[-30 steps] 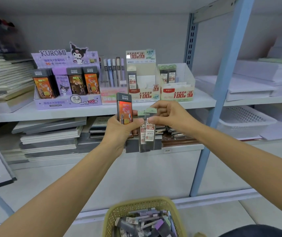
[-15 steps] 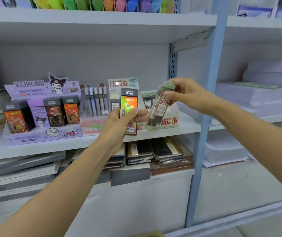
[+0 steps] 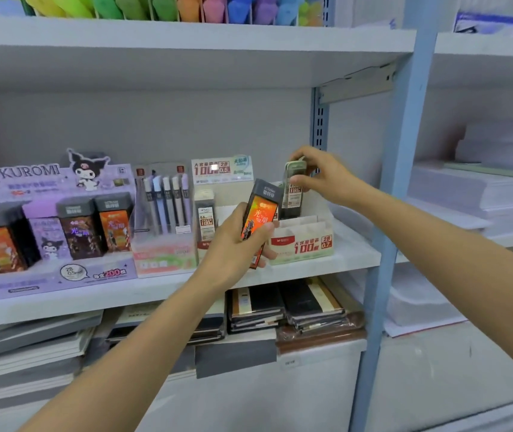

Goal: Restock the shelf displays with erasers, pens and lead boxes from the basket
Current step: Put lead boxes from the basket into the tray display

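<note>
Right hand point(image 3: 320, 179) pinches the green-capped lead case point(image 3: 294, 190) by its top, upright, lower end at the rear slot of the 0.7 lead display box point(image 3: 306, 246), apparently for a straight drop-in. Left hand point(image 3: 233, 247) grips an orange lead box point(image 3: 259, 218), likely parked for the Kuromi display point(image 3: 52, 269) far left, beyond the pen display point(image 3: 164, 204). It partly screens the 0.7 box's left side; the blue shelf post point(image 3: 396, 182) stands just right.

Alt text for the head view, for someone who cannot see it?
The right hand pinches a slim clear green-capped lead box, upright at the back of a cream cardboard display tray on the white shelf. The left hand grips an orange-and-black lead box in front of it. A purple Kuromi display stands further left.
</note>
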Demonstrator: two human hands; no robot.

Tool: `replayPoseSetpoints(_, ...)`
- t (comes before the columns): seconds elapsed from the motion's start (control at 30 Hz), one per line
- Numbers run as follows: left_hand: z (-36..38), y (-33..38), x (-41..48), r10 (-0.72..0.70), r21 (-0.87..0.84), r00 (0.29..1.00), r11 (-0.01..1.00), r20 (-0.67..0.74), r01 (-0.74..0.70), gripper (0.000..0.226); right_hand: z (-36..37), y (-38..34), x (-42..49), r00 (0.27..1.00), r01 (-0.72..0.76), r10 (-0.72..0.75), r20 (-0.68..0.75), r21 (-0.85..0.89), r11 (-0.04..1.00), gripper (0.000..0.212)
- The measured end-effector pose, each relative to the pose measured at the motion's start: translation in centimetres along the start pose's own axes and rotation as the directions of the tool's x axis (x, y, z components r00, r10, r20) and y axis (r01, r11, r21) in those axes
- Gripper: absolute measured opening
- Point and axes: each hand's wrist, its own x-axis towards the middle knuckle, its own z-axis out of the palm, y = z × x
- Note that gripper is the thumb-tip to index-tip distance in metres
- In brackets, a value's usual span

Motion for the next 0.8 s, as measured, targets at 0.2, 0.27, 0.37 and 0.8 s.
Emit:
replayPoseSetpoints(0.2, -0.3, 0.5, 0.0, -0.034, -0.043, 0.999, 0.998, 0.024, 0.035, 0.023, 0.6, 0.3, 0.6, 0.998, 0.013, -0.01, -0.066, 0.05, 0.999, 0.022)
replayPoseSetpoints(0.27, -0.3, 0.6, 0.1, -0.044, -0.061, 0.999, 0.997, 0.015, 0.045, 0.024, 1.1, 0.6, 0.5, 0.997, 0.014, -0.01, -0.07, 0.048, 0.999, 0.025)
replayPoseSetpoints(0.37, -0.3, 0.6, 0.2, -0.041, -0.081, 0.999, 0.996, 0.013, 0.042, 0.024, 1.6, 1.1, 0.4, 0.993, -0.012, 0.019, -0.118, 0.056, 0.998, 0.038)
replayPoseSetpoints(0.8, -0.6, 0.5, 0.3, -0.06, -0.095, 0.998, 0.994, 0.019, 0.061, 0.025, 0.0, 1.0, 1.5, 1.0, 0.007, -0.008, 0.027, 0.054, 0.999, 0.025)
